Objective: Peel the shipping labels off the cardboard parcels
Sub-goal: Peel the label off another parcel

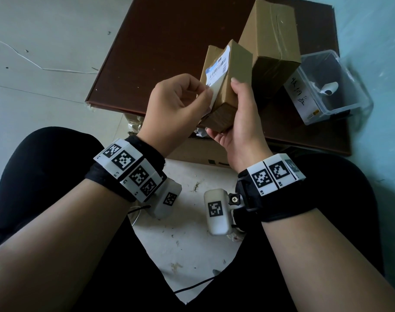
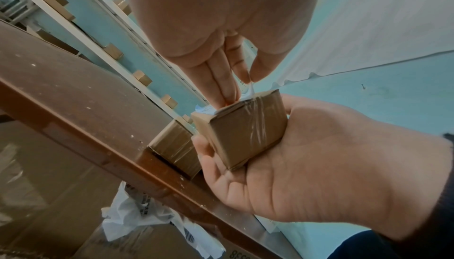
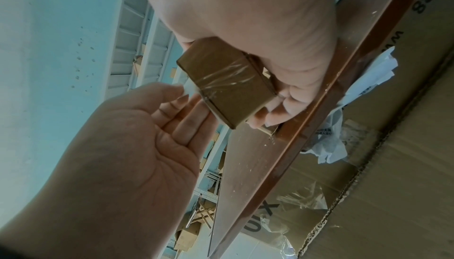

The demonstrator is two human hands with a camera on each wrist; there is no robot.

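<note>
**A:** Where does the peel stand?

**B:** At centre frame in the head view, the right hand [image 1: 239, 122] wraps the small parcel [image 1: 225, 86] from below, fingers curled round it, holding it above the brown tabletop [image 1: 160, 52]. The left hand [image 1: 176, 102] pinches the lifted lower corner of the shipping label [image 1: 216, 70] between thumb and fingers; the upper, barcoded part looks stuck down.

**A:** How should the pull go?

**B:** I'd draw the corner back low along the face, slowly, so the paper comes away whole rather than tearing. The right hand should brace firmly without crushing the card.

**A:** And the other parcels?

**B:** A larger parcel [image 1: 270, 41] stands just behind, upper right, beside a clear plastic tub [image 1: 340, 102].
</note>
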